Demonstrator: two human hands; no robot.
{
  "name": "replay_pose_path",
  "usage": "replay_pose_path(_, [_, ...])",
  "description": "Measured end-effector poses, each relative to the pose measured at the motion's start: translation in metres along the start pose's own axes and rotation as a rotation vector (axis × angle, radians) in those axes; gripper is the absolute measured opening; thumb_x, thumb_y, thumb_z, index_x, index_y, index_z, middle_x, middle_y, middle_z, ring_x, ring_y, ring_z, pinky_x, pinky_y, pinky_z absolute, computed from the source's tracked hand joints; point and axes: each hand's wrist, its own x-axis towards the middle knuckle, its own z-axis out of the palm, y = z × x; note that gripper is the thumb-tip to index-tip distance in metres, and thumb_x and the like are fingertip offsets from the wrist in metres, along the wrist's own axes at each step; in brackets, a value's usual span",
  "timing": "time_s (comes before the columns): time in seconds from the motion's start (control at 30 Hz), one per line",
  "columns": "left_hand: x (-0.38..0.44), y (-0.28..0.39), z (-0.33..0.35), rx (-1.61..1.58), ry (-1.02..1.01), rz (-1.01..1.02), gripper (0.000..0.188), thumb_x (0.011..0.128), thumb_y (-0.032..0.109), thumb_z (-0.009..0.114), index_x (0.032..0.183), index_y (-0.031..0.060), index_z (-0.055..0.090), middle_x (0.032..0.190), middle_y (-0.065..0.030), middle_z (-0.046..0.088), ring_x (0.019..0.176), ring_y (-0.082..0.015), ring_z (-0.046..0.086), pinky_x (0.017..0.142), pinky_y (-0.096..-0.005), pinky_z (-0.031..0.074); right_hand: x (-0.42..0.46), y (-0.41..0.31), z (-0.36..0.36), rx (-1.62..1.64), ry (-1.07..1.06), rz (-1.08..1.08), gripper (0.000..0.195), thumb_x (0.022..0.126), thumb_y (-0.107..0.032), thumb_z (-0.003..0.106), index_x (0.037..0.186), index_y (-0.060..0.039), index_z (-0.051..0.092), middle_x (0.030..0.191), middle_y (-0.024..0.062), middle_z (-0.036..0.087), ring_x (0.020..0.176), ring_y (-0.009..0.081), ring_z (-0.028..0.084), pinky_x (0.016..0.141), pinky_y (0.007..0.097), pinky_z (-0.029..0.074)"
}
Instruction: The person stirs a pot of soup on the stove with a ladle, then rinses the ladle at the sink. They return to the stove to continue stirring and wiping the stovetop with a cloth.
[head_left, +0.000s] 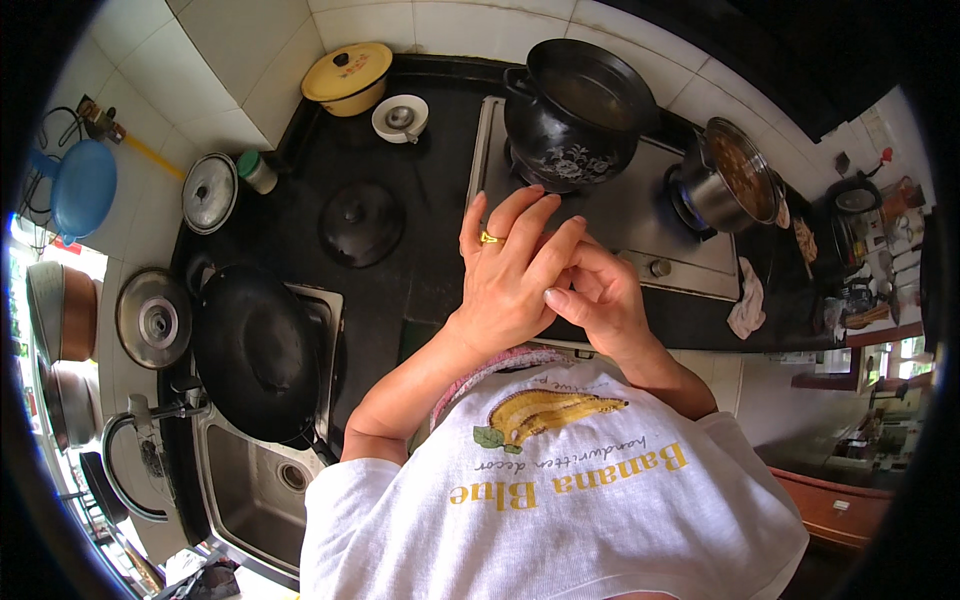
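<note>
My left hand (506, 281) is raised over the counter's front edge, back up, fingers apart, with a gold-coloured ring (491, 238) on one finger. Against its thumb side my right hand (604, 289) is pressed, fingers curled and thumb touching the left hand. Whether anything lies between the right fingers is hidden. Beyond both hands stands a large black, flower-patterned pot (574, 124), uncovered, with liquid inside, on the gas stove (600, 229). A stainless steel pot (731, 176) of brown liquid with pieces in it sits over a blue flame at the right burner.
A black lid (362, 225) lies on the dark counter (420, 247). Left are a wok (259, 352) partly over the sink (251, 491), metal lids and a green-capped jar (257, 172). A yellow lidded pot (349, 79) and white bowl (390, 133) stand behind. A cloth (748, 300) hangs at the right edge.
</note>
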Motion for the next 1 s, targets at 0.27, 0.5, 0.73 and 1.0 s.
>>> replay_pose_path(0.27, [-0.002,-0.014,0.003,-0.019,-0.045,0.083,0.035,0.063,0.013,0.065,0.096,0.0053,0.055,0.077,-0.0046,0.054,0.076,-0.0208,0.056,0.075,-0.0343,0.04,-0.002,0.004,-0.01,-0.047,0.092,-0.164,0.012,0.081,-0.002,0.054,0.092,0.0027,0.054,0.102,0.0086,0.049,0.091,0.0136,0.05,0.083,0.0269,0.039])
replay_pose_path(0.5, [-0.003,-0.011,0.001,-0.093,0.029,0.15,0.019,0.061,0.001,0.069,0.074,0.0055,0.055,0.065,-0.0029,0.055,0.061,-0.0176,0.055,0.066,-0.0302,0.04,-0.02,0.005,-0.019,-0.042,0.226,-0.083,0.012,0.083,-0.004,0.053,0.092,0.0026,0.056,0.104,0.0101,0.051,0.094,0.0141,0.051,0.083,0.0265,0.039])
replay_pose_path(0.73, [0.002,0.018,0.006,-0.168,0.102,0.263,0.022,0.059,0.0,0.069,0.073,0.0066,0.054,0.065,-0.0026,0.055,0.062,-0.0179,0.055,0.065,-0.0297,0.038,-0.051,-0.013,-0.023,-0.086,0.26,-0.193,0.023,0.08,0.0,0.053,0.103,0.003,0.053,0.108,0.0107,0.049,0.099,0.0149,0.048,0.084,0.0263,0.039])
replay_pose_path(1.0, [-0.005,0.083,0.022,-0.154,0.175,0.398,0.024,0.058,0.009,0.063,0.08,0.011,0.054,0.068,0.0016,0.051,0.066,-0.0142,0.054,0.072,-0.0306,0.037,-0.105,-0.057,-0.042,-0.452,0.114,-0.476,0.037,0.073,-0.002,0.059,0.109,0.0024,0.051,0.114,0.0136,0.046,0.105,0.0216,0.045,0.09,0.0313,0.036])
